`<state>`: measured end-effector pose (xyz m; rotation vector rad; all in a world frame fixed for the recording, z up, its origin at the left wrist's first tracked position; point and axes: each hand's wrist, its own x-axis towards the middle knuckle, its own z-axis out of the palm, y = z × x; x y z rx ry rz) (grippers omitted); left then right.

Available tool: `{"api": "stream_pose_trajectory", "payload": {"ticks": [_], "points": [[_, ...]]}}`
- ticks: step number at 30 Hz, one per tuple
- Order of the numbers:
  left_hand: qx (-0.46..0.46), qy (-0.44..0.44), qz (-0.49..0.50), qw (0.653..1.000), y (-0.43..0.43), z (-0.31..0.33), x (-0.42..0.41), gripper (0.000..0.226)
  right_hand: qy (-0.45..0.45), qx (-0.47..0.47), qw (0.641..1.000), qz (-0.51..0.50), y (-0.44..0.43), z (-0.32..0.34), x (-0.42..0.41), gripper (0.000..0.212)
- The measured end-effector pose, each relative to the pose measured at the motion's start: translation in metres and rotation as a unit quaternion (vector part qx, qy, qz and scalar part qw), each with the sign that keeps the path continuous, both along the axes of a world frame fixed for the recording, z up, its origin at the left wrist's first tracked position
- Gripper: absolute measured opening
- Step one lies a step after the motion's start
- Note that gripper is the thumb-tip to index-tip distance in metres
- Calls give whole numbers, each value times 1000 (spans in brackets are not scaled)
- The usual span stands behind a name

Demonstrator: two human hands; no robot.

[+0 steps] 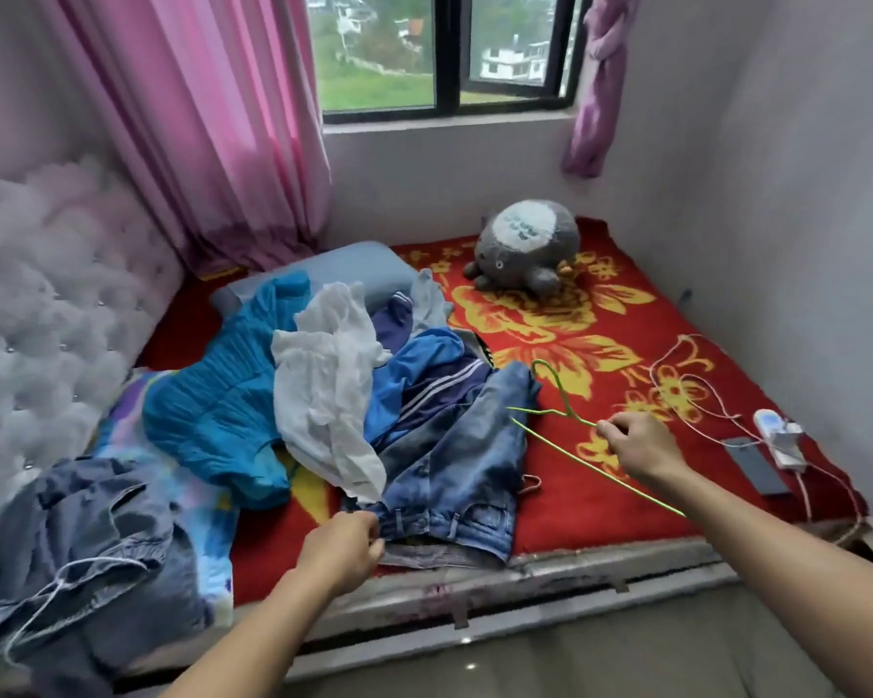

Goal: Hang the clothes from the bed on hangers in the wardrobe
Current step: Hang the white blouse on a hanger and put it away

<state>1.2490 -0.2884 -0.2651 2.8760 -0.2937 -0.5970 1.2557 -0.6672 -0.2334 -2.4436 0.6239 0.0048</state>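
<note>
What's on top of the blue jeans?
A white sheer garment drapes over the jeans' left side, hiding that part. A blue striped jacket lies at their far end; whether it overlaps them is unclear.

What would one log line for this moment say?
left hand: grips jeans waistband | right hand: holds green hanger | clothes pile: on bed | stage: jeans not yet on hanger

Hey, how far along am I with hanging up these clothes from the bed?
Done: no garment is on a hanger, and the wardrobe is out of view. In hand: right hand holds a green wire hanger, left hand pinches the jeans at the waistband. Left: teal dress, white sheer garment, blue track jacket and grey-blue denim piece lie on the bed.
</note>
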Motion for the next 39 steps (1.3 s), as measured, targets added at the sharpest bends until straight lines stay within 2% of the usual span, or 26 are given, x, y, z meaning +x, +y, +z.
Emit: {"api": "stream_pose_trajectory", "payload": {"ticks": [9,19,24,27,30,32,34,37,39], "points": [[39,101,-65,992,-68,-69,105,13,45,36,989,-137,-98,-98,86,30],[57,177,-14,982,-119,-157,218,16,88,40,977,-191,-145,-230,243,24],[40,217,14,975,-128,-210,239,22,227,44,962,-143,-128,-318,258,17],[38,237,17,971,-115,-234,245,18,285,57,950,-113,-109,-354,254,27],[37,253,34,966,-91,-239,256,12,310,51,946,-76,-84,-360,259,37],[33,259,57,964,-68,-235,267,8,303,31,950,-61,-60,-348,270,38],[30,258,78,962,-40,-234,282,9,259,13,965,-32,-25,-330,288,36],[18,251,100,963,6,-232,304,9,180,12,981,67,52,-307,323,28],[5,240,113,964,39,-233,317,12,164,28,976,139,113,-302,346,24]]}}
